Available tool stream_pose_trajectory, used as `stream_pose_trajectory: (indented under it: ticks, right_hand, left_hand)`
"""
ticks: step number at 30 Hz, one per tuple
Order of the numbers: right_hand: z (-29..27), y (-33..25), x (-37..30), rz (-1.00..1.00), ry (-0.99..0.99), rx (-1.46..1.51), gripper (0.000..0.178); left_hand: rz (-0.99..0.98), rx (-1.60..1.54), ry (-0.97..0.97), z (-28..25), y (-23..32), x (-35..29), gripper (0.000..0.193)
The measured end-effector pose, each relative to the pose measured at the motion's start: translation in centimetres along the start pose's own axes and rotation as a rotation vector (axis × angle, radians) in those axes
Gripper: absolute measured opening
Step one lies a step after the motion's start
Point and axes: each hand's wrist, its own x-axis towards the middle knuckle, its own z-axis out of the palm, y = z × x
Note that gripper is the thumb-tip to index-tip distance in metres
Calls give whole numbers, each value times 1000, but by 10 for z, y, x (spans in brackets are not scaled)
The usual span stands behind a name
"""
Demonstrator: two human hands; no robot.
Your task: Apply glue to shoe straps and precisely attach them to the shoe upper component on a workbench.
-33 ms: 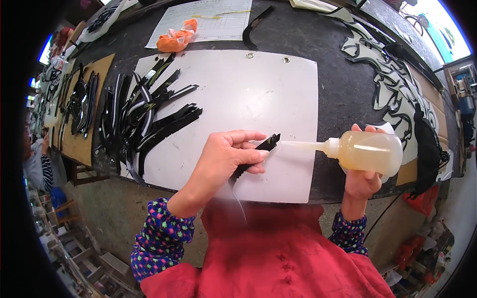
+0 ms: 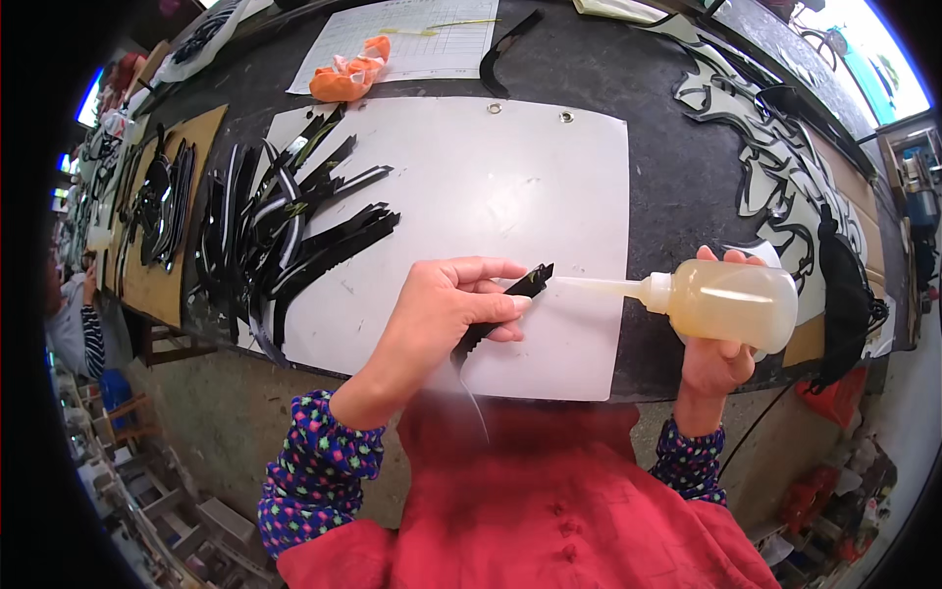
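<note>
My left hand [image 2: 437, 312] pinches a black strip [image 2: 530, 283] with notched edges between thumb and fingers, above the front of a white board [image 2: 579, 216]. A thin pale tail [image 2: 473, 404] hangs from its lower end past the board's front edge. On the right, my right hand [image 2: 721, 363] grips a clear squeeze bottle [image 2: 736, 302] of yellowish liquid from beneath. The bottle lies sideways, its long nozzle [image 2: 594, 287] pointing left; the tip meets or nearly meets the strip's upper end. A heap of black strips [image 2: 285, 216], some with pale edges, covers the board's left part.
Behind the board, an orange crumpled cloth [image 2: 345, 77] lies on a printed sheet [image 2: 442, 49], near a curved black strip [image 2: 496, 59]. White and black cut pieces [image 2: 765, 157] line the right side. At left, more black strips [image 2: 167, 201] rest on brown cardboard [image 2: 201, 137]; another person's arm [image 2: 90, 334] is beyond.
</note>
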Motion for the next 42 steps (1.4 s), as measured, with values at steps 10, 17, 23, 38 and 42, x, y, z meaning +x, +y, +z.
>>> stream_pose_trajectory:
  ticks: [10,17,23,38,42]
  right_hand:
    - [11,-6,-5,-99,-37,-159,94]
    - [12,-8,-6,-131,-29,-221,103]
    - [11,-11,-6,-82,-45,-108,101]
    - [6,-8,-6,-84,-7,-198,103]
    - [5,-8,-6,-91,-14,-211,102]
  left_hand:
    - [-73,-92,13,2,0,-2,23]
    - [-126,-172,-3,5,-1,-1,23]
    - [-114,-177,-6,7,-2,0,25]
    - [-139,-169,-14,10,-2,4,24]
    - [-134,-176,-18,10,-3,4,23]
